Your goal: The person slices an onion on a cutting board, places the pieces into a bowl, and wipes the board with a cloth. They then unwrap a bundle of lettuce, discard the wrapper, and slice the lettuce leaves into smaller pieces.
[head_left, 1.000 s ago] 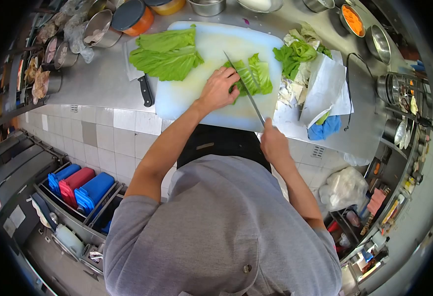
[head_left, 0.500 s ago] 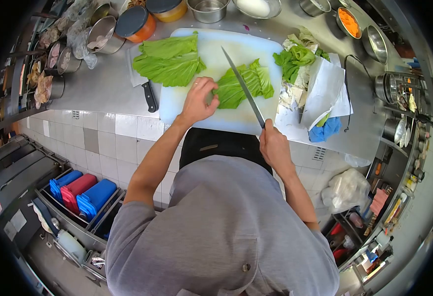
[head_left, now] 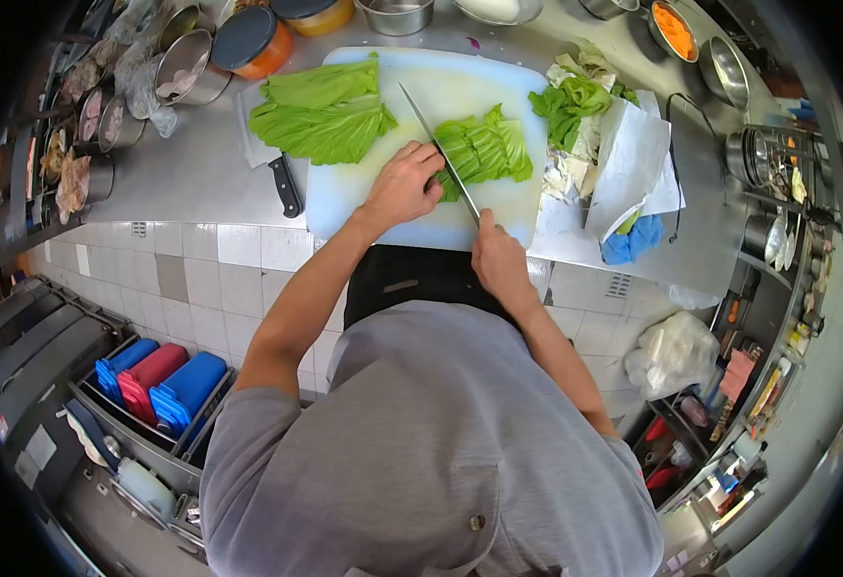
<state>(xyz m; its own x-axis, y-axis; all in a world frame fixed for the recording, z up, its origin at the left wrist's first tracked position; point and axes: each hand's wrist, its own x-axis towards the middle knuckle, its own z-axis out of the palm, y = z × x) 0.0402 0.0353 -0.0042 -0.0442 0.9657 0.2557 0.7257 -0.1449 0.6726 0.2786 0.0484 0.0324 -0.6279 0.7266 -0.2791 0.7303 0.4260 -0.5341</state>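
On the white cutting board (head_left: 345, 207) lie a stack of large green leaves (head_left: 321, 111) at the left and a cut bunch of green leaves (head_left: 489, 144) at the right. My right hand (head_left: 501, 260) grips the handle of a long knife (head_left: 438, 144), whose blade points up and left along the left edge of the cut bunch. With curled fingers, my left hand (head_left: 405, 189) presses on the left end of that bunch, right beside the blade. Its fingertips are partly hidden.
A cleaver with a black handle (head_left: 285, 187) lies left of the board. Leaf scraps and paper (head_left: 623, 168) with a blue cloth (head_left: 633, 240) are at the right. Metal bowls (head_left: 191, 72) and lidded orange tubs (head_left: 253, 43) line the back and left.
The knife and my right hand have moved left, to the left end of the cut leaves. My left hand has shifted right and down onto the leaves, its fingers now curled at the blade.
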